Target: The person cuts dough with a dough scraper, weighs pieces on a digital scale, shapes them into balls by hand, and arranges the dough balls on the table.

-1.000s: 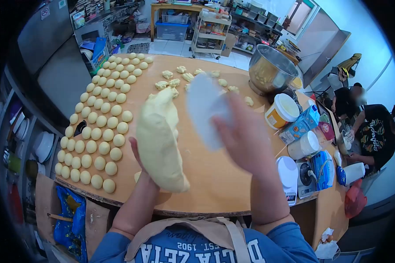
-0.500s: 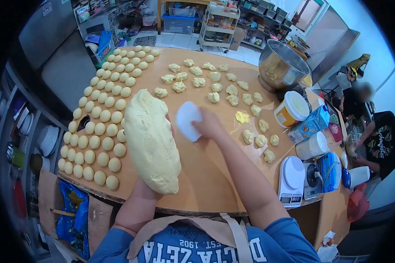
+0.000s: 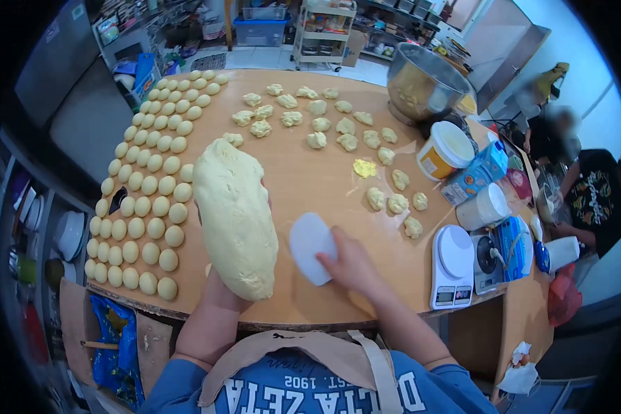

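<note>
A large loaf-shaped mass of pale yellow dough (image 3: 236,221) rests on my left hand (image 3: 222,288), raised over the table. Most of that hand is hidden beneath it, with a bit of the fingers peeking out at the right side. My right hand (image 3: 350,262) grips a white plastic dough scraper (image 3: 312,248) between thumb and fingers, just right of the dough and apart from it. Rough dough pieces (image 3: 292,119) lie scattered beyond my hands. To the left, smooth round dough balls (image 3: 156,227) stand in rows.
On the right are a steel mixing bowl (image 3: 428,83), a white tub (image 3: 447,152), a carton (image 3: 475,172), and a white kitchen scale (image 3: 453,265). A yellow smear (image 3: 364,168) marks the wooden table (image 3: 310,186). Another person (image 3: 595,200) works at the far right.
My right hand with the scraper has moved toward me and slightly right. The dough on my left hand stays nearly in place. The view has shifted a little.
</note>
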A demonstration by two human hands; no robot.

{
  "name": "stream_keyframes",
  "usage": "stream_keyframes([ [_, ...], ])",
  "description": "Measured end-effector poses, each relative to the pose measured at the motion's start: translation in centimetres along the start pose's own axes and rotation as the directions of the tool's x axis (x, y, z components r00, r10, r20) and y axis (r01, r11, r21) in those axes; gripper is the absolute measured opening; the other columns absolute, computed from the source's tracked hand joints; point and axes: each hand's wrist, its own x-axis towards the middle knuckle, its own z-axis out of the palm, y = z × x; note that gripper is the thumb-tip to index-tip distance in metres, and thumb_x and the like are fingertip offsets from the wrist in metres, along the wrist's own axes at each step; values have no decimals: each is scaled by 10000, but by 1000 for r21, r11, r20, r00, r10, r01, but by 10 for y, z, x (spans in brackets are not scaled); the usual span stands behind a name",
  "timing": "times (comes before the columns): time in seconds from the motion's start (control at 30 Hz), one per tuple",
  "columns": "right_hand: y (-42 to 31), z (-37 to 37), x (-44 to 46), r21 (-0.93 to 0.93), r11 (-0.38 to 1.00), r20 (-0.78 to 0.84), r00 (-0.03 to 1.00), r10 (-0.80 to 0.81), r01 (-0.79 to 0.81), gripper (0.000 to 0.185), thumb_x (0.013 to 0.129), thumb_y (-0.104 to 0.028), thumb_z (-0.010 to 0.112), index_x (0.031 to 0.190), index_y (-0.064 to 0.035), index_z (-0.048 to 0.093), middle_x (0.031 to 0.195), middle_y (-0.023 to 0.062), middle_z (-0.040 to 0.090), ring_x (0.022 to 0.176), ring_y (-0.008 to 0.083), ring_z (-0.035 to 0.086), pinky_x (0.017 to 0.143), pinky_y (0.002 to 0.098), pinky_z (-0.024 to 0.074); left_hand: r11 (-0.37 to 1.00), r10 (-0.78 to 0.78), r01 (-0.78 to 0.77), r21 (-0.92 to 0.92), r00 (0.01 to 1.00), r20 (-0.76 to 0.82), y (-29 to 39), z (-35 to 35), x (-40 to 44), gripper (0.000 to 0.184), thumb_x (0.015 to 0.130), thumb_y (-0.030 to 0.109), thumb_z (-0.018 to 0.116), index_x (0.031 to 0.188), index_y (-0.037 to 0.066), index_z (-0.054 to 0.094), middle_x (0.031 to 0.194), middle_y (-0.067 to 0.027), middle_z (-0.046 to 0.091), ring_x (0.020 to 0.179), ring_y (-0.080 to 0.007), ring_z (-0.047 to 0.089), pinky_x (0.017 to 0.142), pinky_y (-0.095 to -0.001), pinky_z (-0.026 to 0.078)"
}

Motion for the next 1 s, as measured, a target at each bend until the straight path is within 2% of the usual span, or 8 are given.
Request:
stream_keyframes([
  [0.17, -14, -8, -20, 657, 753, -132, 981, 144, -22, 359, 869, -146, 600, 1142, -13, 409, 859, 246, 613, 807, 424, 635, 670, 467, 509, 935, -104, 112, 336, 994, -41, -6, 0, -4, 509, 973, 434, 433, 1358, 102, 421, 1267, -89, 545, 1104, -228, 572, 940, -358, 481],
  [0.3, -25, -41, -57, 802, 595, -177, 975, 136, 62, 392, 878, -118, 570, 1209, -21, 384, 860, 248, 607, 798, 420, 638, 630, 475, 512, 740, 214, 154, 655, 869, -446, -71, 48, -16, 541, 929, 475, 524, 1312, 102, 448, 1143, -95, 584, 979, -214, 603, 857, -363, 518],
  [0.43, -24, -76, -85, 251, 949, -451, 891, -60, 191, 390, 864, -98, 544, 1223, -31, 406, 867, 262, 614, 789, 414, 637, 641, 492, 504, 618, 339, 95, 780, 864, -374, -137, 56, -10, 569, 945, 372, 560, 1377, 110, 298, 1187, -93, 526, 1023, -187, 565, 876, -344, 500],
  [0.5, -18, -114, -96, 106, 992, -409, 912, -14, 62, 394, 851, -86, 533, 1225, -38, 420, 850, 264, 619, 784, 423, 629, 663, 506, 492, 602, 349, 67, 796, 874, -337, -171, 71, 1, 560, 956, 390, 526, 1374, 112, 277, 1185, -89, 518, 1038, -181, 560, 881, -346, 497],
  [0.67, -20, -198, -103, -271, 950, -327, 914, -239, 152, 333, 822, -67, 499, 1151, -38, 469, 801, 246, 618, 775, 445, 605, 673, 510, 472, 742, 169, 111, 661, 923, -346, -228, 88, 16, 594, 963, 517, 433, 1374, 130, 249, 1211, -96, 487, 1097, -196, 539, 906, -379, 491],
  [0.87, 63, -143, -33, -465, 885, 144, 989, 35, 37, 360, 823, -84, 484, 1181, -43, 486, 926, 198, 666, 876, 362, 649, 723, 492, 489, 677, 227, 299, 672, 784, -578, -240, 1, -4, 774, 941, 555, 438, 1450, 165, 5, 1436, -144, 277, 1290, -291, 372, 1036, -454, 382],
  [0.93, 62, -133, -37, -411, 911, 43, 997, 58, -35, 360, 816, -85, 501, 1175, -59, 481, 879, 215, 655, 861, 386, 638, 724, 504, 476, 688, 252, 254, 680, 795, -552, -234, -20, -12, 869, 920, 528, 523, 1473, 147, -28, 1442, -141, 287, 1304, -259, 356, 1069, -405, 322],
  [1.0, 63, -125, -41, -375, 924, -17, 997, 73, -74, 360, 820, -88, 505, 1179, -74, 475, 855, 218, 652, 845, 400, 633, 717, 509, 471, 701, 50, 399, 591, 799, -599, -216, -16, -9, 867, 920, 488, 546, 1480, 143, -18, 1452, -140, 280, 1329, -257, 321, 1100, -402, 262],
])
